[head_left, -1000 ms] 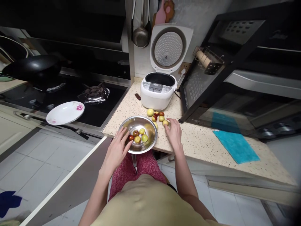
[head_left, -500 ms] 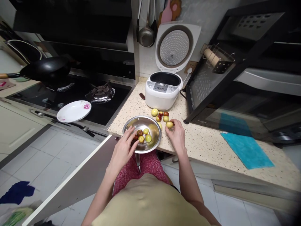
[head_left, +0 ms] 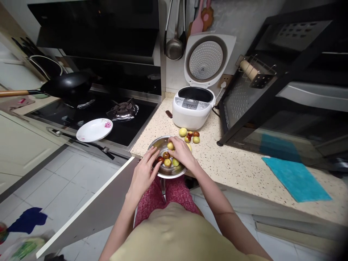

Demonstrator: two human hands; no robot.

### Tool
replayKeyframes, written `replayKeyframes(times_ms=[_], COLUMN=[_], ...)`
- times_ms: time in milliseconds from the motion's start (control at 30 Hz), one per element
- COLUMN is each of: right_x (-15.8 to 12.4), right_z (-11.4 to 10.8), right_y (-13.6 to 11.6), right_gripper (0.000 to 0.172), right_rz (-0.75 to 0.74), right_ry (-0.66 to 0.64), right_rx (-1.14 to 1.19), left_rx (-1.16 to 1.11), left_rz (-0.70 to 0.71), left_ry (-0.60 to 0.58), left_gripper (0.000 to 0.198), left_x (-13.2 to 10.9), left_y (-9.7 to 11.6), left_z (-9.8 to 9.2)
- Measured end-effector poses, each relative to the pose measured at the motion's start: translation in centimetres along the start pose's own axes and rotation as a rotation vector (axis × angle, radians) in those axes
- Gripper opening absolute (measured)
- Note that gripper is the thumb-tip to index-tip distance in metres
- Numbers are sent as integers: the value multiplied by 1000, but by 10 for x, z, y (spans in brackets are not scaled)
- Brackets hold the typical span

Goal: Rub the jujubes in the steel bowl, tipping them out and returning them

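A steel bowl (head_left: 170,176) stands at the counter's front edge, with several yellow-green and red-brown jujubes (head_left: 168,162) lying in it. My left hand (head_left: 146,168) is over the bowl's left side, its fingers apart beside a dark red jujube (head_left: 160,159). Above the bowl's right half, my right hand (head_left: 181,150) pinches a yellow-green jujube (head_left: 170,145). That hand covers part of the bowl's right rim. Behind the bowl, more jujubes (head_left: 187,139) lie on the counter, one of them partly hidden by my right hand.
An open white rice cooker (head_left: 190,114) stands behind the loose jujubes. A floral plate (head_left: 94,130) lies at the front edge of the stove, near a wok (head_left: 66,85). To the right are a black oven (head_left: 285,119) and a blue cloth (head_left: 297,179). A cabinet door (head_left: 89,206) hangs open below.
My right hand has moved left from the counter to above the bowl, carrying a jujube. My left hand stays at the bowl's left side. The view has shifted slightly.
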State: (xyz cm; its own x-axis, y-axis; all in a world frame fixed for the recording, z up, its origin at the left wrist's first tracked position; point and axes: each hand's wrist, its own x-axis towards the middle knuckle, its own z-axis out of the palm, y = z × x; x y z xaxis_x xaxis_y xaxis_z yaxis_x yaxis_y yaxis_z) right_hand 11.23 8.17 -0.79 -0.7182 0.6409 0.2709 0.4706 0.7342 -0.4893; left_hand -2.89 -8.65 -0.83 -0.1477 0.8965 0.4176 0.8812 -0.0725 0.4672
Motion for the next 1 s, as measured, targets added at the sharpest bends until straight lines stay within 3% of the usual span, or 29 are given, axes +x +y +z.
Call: replayKeyframes(times_ms=[200, 533, 700, 833, 1000], right_x=[10, 16, 10, -8, -49], right_z=[10, 13, 7, -5, -13], right_y=[-2, -5, -5, -3, 14], right_gripper=[41, 42, 33, 23, 16], right_rz=[-40, -50, -42, -47, -38], right_ry=[-74, -90, -72, 37, 355], right_rx=[-58, -97, -78, -2, 141], left_rx=[1, -1, 19, 26, 35], left_rz=[7, -2, 13, 15, 47], left_ry=[13, 3, 1, -14, -70], left_gripper=[41, 42, 41, 41, 42], left_x=[0, 0, 1, 3, 16], left_y=[-3, -1, -3, -6, -12], left_z=[1, -1, 2, 3, 2])
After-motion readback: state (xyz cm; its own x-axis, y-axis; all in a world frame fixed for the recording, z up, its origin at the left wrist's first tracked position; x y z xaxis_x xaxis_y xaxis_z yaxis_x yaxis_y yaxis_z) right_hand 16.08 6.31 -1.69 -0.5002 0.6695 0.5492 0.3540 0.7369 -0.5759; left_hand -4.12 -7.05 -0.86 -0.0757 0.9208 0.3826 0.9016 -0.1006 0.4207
